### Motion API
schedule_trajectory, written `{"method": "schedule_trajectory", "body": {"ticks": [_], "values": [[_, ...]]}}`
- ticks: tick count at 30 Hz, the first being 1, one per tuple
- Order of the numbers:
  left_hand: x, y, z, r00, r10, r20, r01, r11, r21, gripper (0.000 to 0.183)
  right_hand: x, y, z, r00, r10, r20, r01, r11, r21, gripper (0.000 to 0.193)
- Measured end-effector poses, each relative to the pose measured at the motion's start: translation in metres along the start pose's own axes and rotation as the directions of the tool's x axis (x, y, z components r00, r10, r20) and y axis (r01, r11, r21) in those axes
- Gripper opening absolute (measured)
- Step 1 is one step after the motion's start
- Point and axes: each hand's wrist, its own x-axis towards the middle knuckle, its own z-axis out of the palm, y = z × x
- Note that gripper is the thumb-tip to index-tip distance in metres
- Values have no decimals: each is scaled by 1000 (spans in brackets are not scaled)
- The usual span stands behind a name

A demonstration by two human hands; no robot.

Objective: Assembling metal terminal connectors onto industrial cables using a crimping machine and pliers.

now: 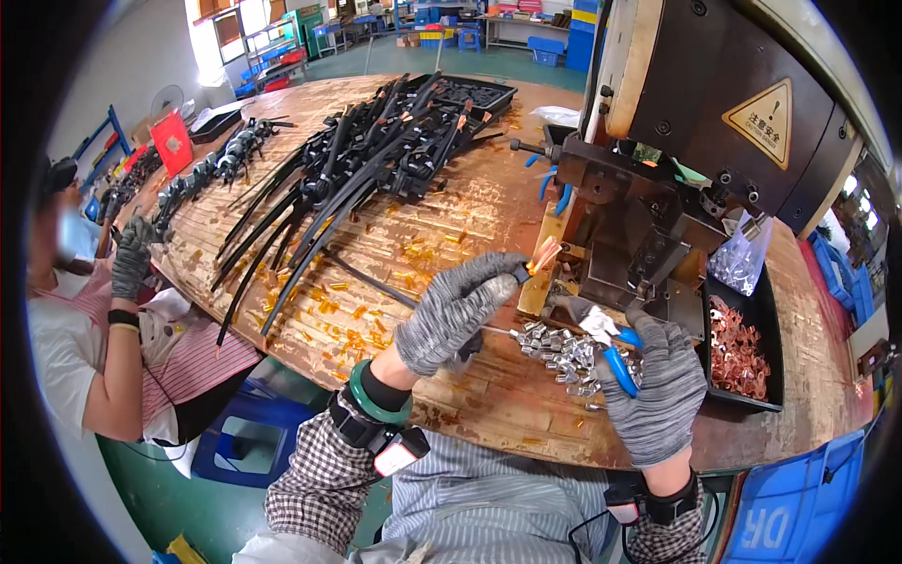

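Observation:
My left hand [456, 315], in a grey knitted glove, pinches a black cable whose bared copper strands [543, 256] fan out past the fingertips toward the press. In my right hand [658, 390], gloved alike, are blue-handled pliers [616, 367], the fingers closed round the handles. Their jaws point up and left, a little apart from the cable end. Below the jaws lies a pile of short silver metal sleeves [554, 355] on the wooden table. A dark metal press [639, 244] stands just beyond both hands.
A black bin of copper terminals [738, 352] and a clear bag of silver parts [739, 258] sit to the right. Bundled black cables [366, 155] cover the table's far left, with yellow scraps [352, 324] scattered nearer. Another person's gloved hand [130, 258] is at the left edge.

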Motion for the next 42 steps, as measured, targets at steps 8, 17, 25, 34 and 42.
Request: {"method": "schedule_trajectory", "body": {"ticks": [8,17,25,34,42], "values": [[-1,-12,-22,991,-82,-104,68,989,-130,33,33,-24,10,992,-82,100,105,961,-257,55],[-1,-14,-27,991,-101,-89,65,939,-338,30,55,-34,20,985,-114,128,149,939,-311,57],[-1,-14,-29,988,-110,-104,73,947,-312,30,59,-32,27,978,-112,176,162,937,-308,66],[-1,-16,-30,990,-98,-98,66,955,-290,30,62,-33,24,966,-154,207,217,917,-334,58],[-1,-14,-27,990,-79,-113,51,971,-233,31,62,-25,21,943,-297,151,332,876,-350,44]]}}
